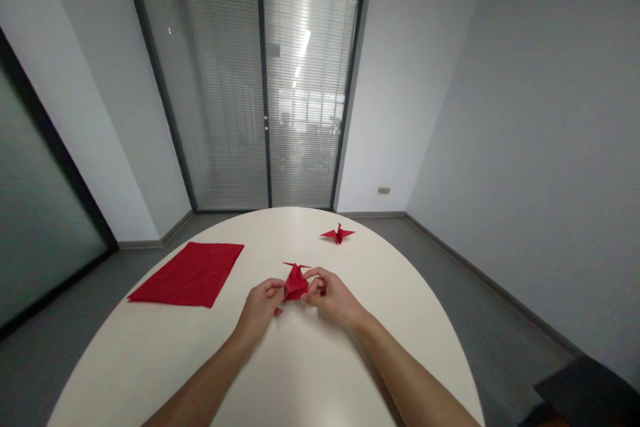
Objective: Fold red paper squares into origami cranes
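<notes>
Between my two hands is a folded red paper crane (296, 284), held just above the white table. Thin pointed tips stick out from its top toward the far side. My left hand (263, 303) pinches its left edge between thumb and fingers. On the other side, my right hand (330, 295) grips the right edge, with the thumb low and the index finger reaching over the top. The fingers hide part of the paper's sides. Farther back on the table stands another red paper crane (339, 235), its wings spread, apart from both hands.
A flat red sheet (193, 275), cloth or paper, lies at the left on the round white table (280, 373). Beyond the table are glass panels with blinds (220, 93). A dark object (590, 390) is at the lower right.
</notes>
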The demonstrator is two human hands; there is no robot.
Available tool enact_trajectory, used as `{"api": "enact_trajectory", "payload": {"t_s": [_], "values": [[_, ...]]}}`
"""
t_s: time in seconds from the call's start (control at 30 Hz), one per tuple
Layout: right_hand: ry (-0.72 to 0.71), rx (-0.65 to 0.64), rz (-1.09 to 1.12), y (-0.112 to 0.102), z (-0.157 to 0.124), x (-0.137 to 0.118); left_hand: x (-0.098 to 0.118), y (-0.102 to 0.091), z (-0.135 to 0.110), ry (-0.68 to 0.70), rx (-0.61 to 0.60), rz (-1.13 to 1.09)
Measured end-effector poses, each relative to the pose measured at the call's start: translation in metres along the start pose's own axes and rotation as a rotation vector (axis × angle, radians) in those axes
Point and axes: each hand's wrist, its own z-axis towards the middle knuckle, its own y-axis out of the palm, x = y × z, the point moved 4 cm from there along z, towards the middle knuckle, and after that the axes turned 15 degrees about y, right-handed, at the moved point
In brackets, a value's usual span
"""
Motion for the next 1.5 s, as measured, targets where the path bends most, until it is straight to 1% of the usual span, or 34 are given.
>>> {"api": "enact_trajectory", "payload": {"t_s": [0.17, 0.3, 0.4, 0.67, 0.77, 0.93, 1.1, 1.17, 1.23, 1.3, 1.37, 1.43, 1.5], "values": [[0.002, -0.024, 0.032, 0.001, 0.001, 0.000, -0.003, -0.001, 0.001, -0.009, -0.016, 0.016], [-0.021, 0.021, 0.068, 0.000, 0.002, -0.002, -0.005, 0.001, 0.000, -0.050, -0.052, -0.005], [-0.021, 0.048, 0.072, 0.001, 0.002, -0.004, -0.005, 0.002, 0.000, -0.046, -0.056, -0.011], [-0.005, 0.019, 0.053, 0.004, -0.003, -0.007, -0.002, 0.003, 0.001, -0.051, -0.056, -0.015], [0.004, 0.043, 0.031, 0.002, -0.001, -0.004, -0.003, 0.003, 0.001, -0.054, -0.061, -0.006], [-0.020, 0.114, 0.046, -0.004, 0.003, -0.002, -0.007, 0.000, 0.000, -0.065, -0.054, 0.037], [-0.045, 0.085, 0.057, -0.007, 0.003, -0.003, -0.010, 0.000, 0.002, -0.054, -0.066, 0.052], [-0.052, 0.100, 0.078, -0.012, 0.005, -0.003, -0.010, 0.000, 0.004, 0.002, -0.051, 0.059], [-0.077, 0.192, 0.096, -0.023, 0.009, -0.002, -0.008, -0.003, 0.005, 0.087, -0.007, 0.102], [-0.131, 0.393, 0.094, -0.042, 0.010, -0.002, -0.008, -0.006, 0.005, 0.170, 0.025, 0.185], [-0.172, 0.586, 0.055, -0.063, 0.009, -0.001, -0.011, -0.009, 0.005, 0.241, 0.012, 0.284], [-0.196, 0.712, -0.017, -0.079, 0.006, 0.002, -0.014, -0.012, 0.003, 0.319, -0.013, 0.397], [-0.165, 0.797, -0.072, -0.092, 0.003, 0.008, -0.018, -0.014, 0.002, 0.396, -0.040, 0.490]]}}
